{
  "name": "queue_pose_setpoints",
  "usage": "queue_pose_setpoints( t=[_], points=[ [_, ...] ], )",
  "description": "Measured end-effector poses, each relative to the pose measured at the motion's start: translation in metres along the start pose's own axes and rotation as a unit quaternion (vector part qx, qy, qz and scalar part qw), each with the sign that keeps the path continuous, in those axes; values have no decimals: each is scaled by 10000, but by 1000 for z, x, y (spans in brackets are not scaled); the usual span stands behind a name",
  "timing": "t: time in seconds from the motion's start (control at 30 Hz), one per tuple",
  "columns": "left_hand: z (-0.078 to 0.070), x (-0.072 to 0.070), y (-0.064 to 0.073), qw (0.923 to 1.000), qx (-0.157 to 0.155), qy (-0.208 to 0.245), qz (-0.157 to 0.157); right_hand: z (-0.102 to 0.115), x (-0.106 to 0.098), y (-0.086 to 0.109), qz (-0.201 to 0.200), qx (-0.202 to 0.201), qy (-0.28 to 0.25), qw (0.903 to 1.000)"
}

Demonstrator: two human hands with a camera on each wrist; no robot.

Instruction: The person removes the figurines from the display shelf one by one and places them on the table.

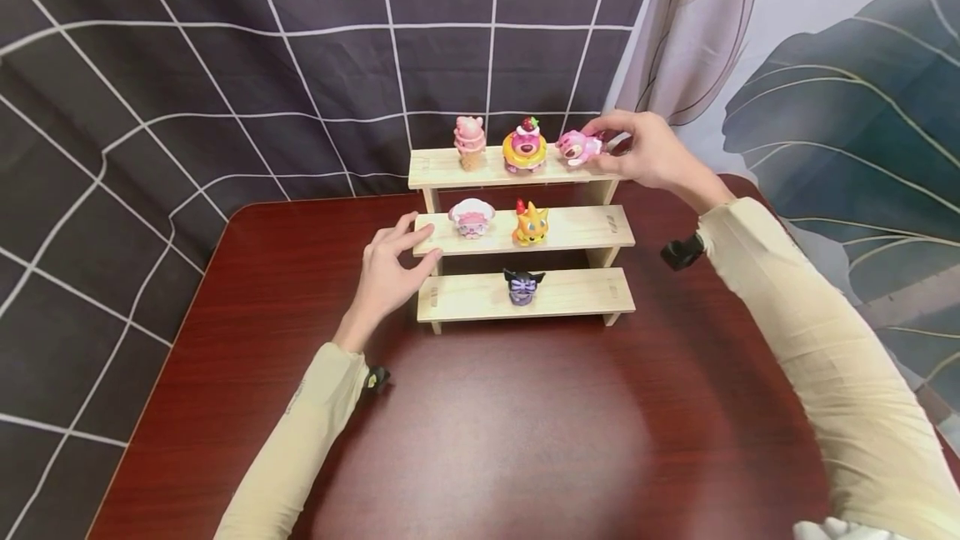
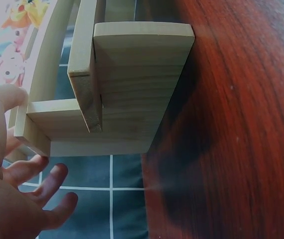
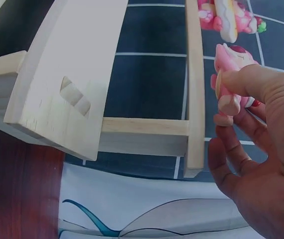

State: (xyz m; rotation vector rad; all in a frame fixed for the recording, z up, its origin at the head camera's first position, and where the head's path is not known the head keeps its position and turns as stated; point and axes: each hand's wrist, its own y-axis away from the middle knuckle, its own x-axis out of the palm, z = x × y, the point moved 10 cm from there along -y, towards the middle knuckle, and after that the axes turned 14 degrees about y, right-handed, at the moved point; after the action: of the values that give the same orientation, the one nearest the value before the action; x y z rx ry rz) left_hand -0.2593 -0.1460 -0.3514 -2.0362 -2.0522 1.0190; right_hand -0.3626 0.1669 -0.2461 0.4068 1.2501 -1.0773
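In the head view, my right hand [image 1: 651, 150] pinches a pink bear figurine [image 1: 576, 147] at the right end of the top board. The right wrist view shows thumb and fingers on either side of the pink figure [image 3: 230, 62]. My left hand [image 1: 388, 267] grips the left end of the middle board of a three-step wooden display stand [image 1: 577, 227], thumb at its front edge. Beside the bear stands a figurine with a yellow ring [image 1: 524, 150], then a pink ice-cream-cone figurine [image 1: 470, 142].
The middle step holds a pink-and-white figurine [image 1: 472, 219] and an orange-yellow figurine [image 1: 532, 224]. On the lowest step sits a black-and-purple figurine [image 1: 522, 287]. The stand is on a reddish-brown table [image 1: 480, 423], with a dark gridded curtain [image 1: 315, 73] behind.
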Motion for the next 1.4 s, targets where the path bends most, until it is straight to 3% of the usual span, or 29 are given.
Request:
queue_pose_setpoints(
  t=[0.67,0.93,1.23,1.4],
  points=[
    [-1,1,-2,10000,6,45,55,28,-15,29,-411,-227,44,9989],
    [1,1,-1,10000,-45,50,62,45,-9,45,-485,-477,5,9977],
    [1,0,-1,9999,-47,76,55,65,-4,68,-542,-360,-495,9967],
    [1,-1,-1,10000,-41,80,19,81,-1,79,-579,-323,-502,9965]
  ],
)
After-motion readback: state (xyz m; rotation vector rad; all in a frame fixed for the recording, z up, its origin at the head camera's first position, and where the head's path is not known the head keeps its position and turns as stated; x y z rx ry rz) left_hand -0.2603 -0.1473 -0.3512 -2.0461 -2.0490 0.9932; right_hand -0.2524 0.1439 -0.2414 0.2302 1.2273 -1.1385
